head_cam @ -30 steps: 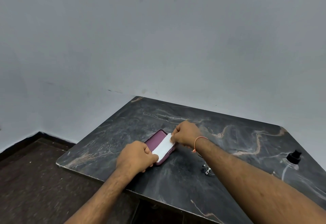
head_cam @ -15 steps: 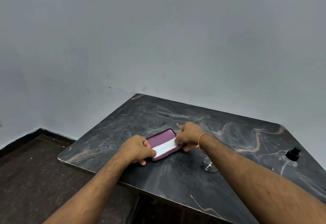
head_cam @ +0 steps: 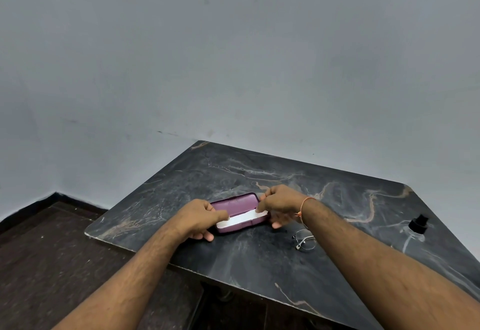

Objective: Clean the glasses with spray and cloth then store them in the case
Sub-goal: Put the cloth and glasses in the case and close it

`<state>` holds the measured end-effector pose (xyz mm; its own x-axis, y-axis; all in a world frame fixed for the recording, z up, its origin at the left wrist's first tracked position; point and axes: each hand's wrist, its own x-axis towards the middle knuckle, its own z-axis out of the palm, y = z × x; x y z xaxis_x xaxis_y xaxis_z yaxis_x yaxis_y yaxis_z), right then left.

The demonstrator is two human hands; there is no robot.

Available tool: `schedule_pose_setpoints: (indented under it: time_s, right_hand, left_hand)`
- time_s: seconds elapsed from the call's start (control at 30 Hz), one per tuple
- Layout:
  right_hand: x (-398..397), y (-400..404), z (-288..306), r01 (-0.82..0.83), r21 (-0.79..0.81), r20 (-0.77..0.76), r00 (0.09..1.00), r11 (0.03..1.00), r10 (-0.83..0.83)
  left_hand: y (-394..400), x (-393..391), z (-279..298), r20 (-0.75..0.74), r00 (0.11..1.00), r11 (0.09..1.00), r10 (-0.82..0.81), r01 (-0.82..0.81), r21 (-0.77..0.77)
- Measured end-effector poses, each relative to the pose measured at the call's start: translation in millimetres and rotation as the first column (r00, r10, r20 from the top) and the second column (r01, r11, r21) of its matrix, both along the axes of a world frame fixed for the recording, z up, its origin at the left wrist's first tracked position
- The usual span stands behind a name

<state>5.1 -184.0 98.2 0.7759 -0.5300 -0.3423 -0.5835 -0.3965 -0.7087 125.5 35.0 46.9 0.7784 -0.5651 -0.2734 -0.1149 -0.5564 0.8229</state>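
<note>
A purple glasses case (head_cam: 235,205) lies open on the dark marble table (head_cam: 259,257), its lid raised toward the wall. A white cloth (head_cam: 241,219) lies folded inside the lower half. My left hand (head_cam: 198,218) grips the case's left end, fingers on the cloth. My right hand (head_cam: 281,203) holds the right end, thumb pressing the cloth's corner. Thin wire-framed glasses (head_cam: 305,240) rest on the table beside my right forearm, partly hidden by it. A clear spray bottle (head_cam: 415,231) with a black cap stands at the far right.
The table's left edge (head_cam: 135,194) drops to a dark wooden floor (head_cam: 52,251). A grey wall (head_cam: 233,70) rises right behind the table.
The case has turned from a diagonal lie to nearly sideways before me. Its lid now stands open, and the cloth lies along the lower half.
</note>
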Motion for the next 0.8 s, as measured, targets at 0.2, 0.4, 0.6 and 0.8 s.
schedule_pose_setpoints:
  time_s: [0.2, 0.4, 0.6, 0.8]
  right_hand:
    - [-5.7, 1.3, -6.5, 0.046, -0.179, 0.022, 0.999, 0.983, -0.042]
    - [-11.3, 3.5, -10.0, 0.059, -0.132, 0.015, 0.998, 0.990, -0.058]
    - [-17.3, 7.2, -9.3, 0.043, -0.123, 0.032, 0.999, 0.992, -0.040]
    - [-40.0, 3.7, 7.2, 0.073, -0.189, 0.134, 0.990, 0.979, -0.048]
  left_hand:
    - [-1.6, -1.2, -6.9, 0.119, 0.993, 0.997, -0.016, 0.007, 0.072]
    - [-0.1, -3.6, -5.9, 0.155, 0.988, 0.996, -0.013, -0.002, 0.091]
    - [5.2, -6.2, -9.2, 0.226, 0.974, 0.998, -0.011, -0.005, 0.067]
    - [20.3, -12.8, -17.4, 0.370, 0.918, 0.987, 0.143, -0.107, -0.117]
